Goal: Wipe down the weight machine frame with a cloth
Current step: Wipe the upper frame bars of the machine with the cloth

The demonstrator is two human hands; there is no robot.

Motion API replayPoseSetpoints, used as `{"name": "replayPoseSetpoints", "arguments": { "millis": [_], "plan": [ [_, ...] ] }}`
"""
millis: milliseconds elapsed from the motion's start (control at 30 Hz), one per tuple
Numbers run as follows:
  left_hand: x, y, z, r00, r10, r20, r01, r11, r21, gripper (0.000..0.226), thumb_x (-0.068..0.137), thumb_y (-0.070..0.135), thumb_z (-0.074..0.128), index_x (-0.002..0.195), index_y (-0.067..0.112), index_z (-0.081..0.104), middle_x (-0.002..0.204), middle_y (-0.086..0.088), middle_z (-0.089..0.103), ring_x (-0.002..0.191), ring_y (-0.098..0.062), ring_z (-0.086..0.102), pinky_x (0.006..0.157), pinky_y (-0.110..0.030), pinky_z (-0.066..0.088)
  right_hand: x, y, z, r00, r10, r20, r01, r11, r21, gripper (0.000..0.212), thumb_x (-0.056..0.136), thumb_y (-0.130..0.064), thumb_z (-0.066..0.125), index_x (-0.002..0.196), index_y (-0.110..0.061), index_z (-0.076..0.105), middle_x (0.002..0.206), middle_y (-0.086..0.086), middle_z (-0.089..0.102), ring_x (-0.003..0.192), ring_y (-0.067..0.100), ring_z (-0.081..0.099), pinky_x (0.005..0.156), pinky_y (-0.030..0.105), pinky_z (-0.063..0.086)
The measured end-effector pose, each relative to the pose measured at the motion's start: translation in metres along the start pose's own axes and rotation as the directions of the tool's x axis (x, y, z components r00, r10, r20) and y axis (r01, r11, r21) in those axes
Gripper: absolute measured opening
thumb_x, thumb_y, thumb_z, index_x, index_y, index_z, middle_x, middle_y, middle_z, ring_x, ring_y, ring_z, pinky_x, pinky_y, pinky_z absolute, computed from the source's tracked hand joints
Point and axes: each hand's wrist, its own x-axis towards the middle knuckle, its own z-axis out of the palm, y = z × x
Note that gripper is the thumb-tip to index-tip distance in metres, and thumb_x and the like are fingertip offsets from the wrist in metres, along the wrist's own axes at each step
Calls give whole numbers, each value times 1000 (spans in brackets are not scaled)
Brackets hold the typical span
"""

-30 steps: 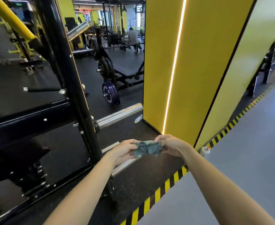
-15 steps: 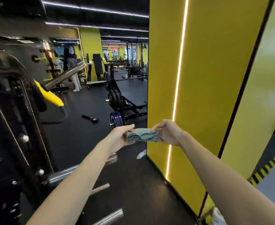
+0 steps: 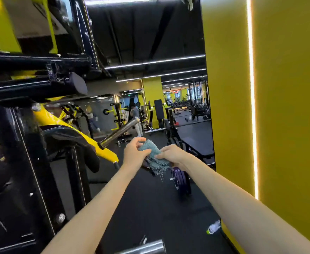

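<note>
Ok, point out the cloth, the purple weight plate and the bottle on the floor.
cloth (image 3: 150,147): head view, on its upper teal fold.
purple weight plate (image 3: 180,180): head view, on its purple edge.
bottle (image 3: 213,227): head view, on the middle of its body.

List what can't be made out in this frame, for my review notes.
Head view only.
- cloth: partly covered by the left hand and right hand; fold unclear.
- weight machine frame: cut off by left and bottom edges; dust undetectable on dark gloss.
- purple plate: partly behind the right wrist; lettering blurred.
- bottle on the floor: small, blurred; label unreadable.
</note>
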Motion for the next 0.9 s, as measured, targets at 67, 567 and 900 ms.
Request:
{"name": "replayPoseSetpoints", "arguments": {
  "millis": [67,567,900],
  "plan": [
    [13,6,1,998,12,-63,-15,999,-40,28,81,2,71,104,15,62,101,-4,63,92,-12,57,70,-12,43,19,-11,-3,999,-31,-44,32,999,12,3,86,-11,67,84,-9,66,67,4,56,60,14,48,56,24,39],
    [114,10,62,891,-284,-354,181,938,-297,27,90,16,66,113,7,56,97,-1,63,86,-14,61,75,-21,52,175,-48,-46,899,-252,359,137,939,315,10,92,-2,57,85,-8,60,86,11,63,74,21,62,75,37,54],
    [192,96,3,629,-167,-759,79,985,-152,20,95,16,54,111,5,51,105,-15,60,91,-27,60,75,-39,53,192,-153,-38,717,-421,556,203,889,411,29,91,-29,65,107,-6,63,101,9,70,90,22,69,78,37,58]
  ]
}}
